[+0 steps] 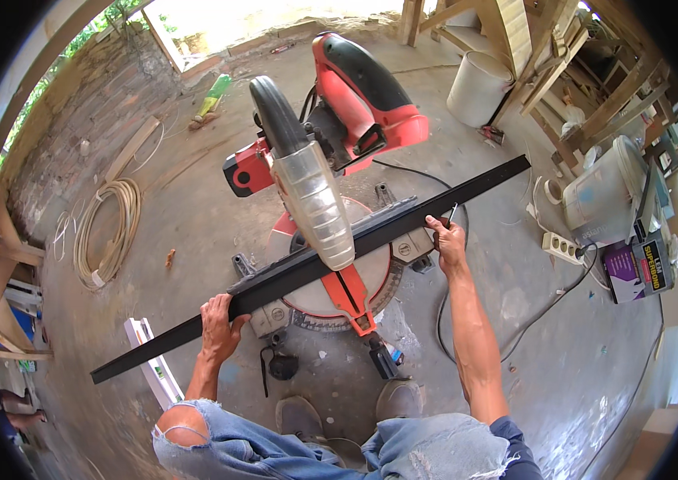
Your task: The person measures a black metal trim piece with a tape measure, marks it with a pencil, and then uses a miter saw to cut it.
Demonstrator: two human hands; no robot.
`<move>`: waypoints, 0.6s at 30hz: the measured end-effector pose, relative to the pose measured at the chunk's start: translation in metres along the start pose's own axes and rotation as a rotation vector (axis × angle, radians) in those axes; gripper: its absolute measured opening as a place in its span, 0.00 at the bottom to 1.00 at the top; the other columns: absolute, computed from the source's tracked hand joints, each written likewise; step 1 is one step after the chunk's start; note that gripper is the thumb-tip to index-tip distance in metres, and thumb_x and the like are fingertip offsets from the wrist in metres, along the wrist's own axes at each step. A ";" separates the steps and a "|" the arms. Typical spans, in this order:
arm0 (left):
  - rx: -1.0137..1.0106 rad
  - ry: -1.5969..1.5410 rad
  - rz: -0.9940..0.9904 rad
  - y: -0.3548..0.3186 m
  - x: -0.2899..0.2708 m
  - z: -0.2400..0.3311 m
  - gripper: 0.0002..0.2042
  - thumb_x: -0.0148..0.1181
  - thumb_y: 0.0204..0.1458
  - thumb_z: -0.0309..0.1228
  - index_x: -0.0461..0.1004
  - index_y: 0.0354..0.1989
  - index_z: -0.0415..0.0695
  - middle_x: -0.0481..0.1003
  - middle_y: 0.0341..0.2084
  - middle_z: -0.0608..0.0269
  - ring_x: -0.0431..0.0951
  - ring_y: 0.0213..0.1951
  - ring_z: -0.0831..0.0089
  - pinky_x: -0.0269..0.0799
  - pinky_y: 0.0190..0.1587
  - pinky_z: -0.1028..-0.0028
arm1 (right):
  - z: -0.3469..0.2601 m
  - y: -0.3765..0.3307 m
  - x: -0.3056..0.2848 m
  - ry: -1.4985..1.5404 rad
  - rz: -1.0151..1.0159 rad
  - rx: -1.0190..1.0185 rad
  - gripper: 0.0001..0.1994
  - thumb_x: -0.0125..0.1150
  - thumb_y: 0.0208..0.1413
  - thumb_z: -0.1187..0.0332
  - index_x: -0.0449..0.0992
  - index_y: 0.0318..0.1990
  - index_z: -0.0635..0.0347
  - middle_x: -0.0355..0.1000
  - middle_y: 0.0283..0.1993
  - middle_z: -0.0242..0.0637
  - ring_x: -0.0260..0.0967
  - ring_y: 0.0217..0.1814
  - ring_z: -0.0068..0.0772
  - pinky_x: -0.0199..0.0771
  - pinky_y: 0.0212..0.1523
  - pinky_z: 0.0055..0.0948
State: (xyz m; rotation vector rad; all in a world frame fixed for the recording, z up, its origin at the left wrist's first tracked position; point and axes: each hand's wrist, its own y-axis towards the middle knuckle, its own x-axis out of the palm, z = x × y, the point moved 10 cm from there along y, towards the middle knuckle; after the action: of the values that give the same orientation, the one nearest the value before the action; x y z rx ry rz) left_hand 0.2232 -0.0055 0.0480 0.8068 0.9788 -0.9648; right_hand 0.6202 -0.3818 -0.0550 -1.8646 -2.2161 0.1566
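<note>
A long black bar (299,268) lies slantwise across the bed of a red and black miter saw (347,292), its far end up to the right. The saw head is raised, and its clear blade guard (313,200) hangs over the bar's middle. My left hand (219,330) is closed on the bar left of the saw, fingers over its top. My right hand (449,246) grips the bar's near edge on the right, thumb on top. A thin shiny-tipped thing (454,213) sticks out by the right fingers; its kind is unclear.
Behind lie a coiled hose (107,232) and a green bottle (213,98). A white spirit level (155,364) lies near my left knee. On the right are a white bucket (479,86), a power strip (563,246), a purple box (631,268) and cables on the floor.
</note>
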 end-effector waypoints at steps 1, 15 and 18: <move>-0.005 0.005 -0.006 0.000 -0.001 -0.001 0.25 0.71 0.51 0.35 0.70 0.54 0.36 0.74 0.47 0.50 0.72 0.52 0.50 0.61 0.59 0.55 | 0.000 0.000 0.003 0.023 -0.021 0.013 0.10 0.74 0.57 0.64 0.84 0.38 0.62 0.74 0.28 0.23 0.63 0.28 0.15 0.61 0.32 0.22; 0.023 0.018 -0.004 0.002 0.003 -0.004 0.26 0.72 0.52 0.37 0.70 0.53 0.33 0.73 0.47 0.42 0.72 0.52 0.43 0.63 0.59 0.54 | 0.003 0.003 0.007 0.129 0.021 0.005 0.09 0.73 0.60 0.65 0.82 0.34 0.60 0.60 0.18 0.14 0.47 0.18 0.09 0.42 0.21 0.22; 0.041 0.021 0.010 0.003 0.003 -0.001 0.25 0.71 0.52 0.36 0.70 0.52 0.33 0.73 0.46 0.42 0.72 0.51 0.44 0.63 0.58 0.54 | 0.007 0.008 0.006 0.139 -0.014 0.009 0.10 0.71 0.61 0.64 0.81 0.38 0.63 0.65 0.19 0.17 0.46 0.14 0.08 0.40 0.17 0.20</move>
State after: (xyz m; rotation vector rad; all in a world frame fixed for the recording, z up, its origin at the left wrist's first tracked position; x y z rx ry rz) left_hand 0.2267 -0.0042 0.0454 0.8571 0.9750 -0.9718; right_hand 0.6254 -0.3739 -0.0626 -1.7969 -2.1315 0.0336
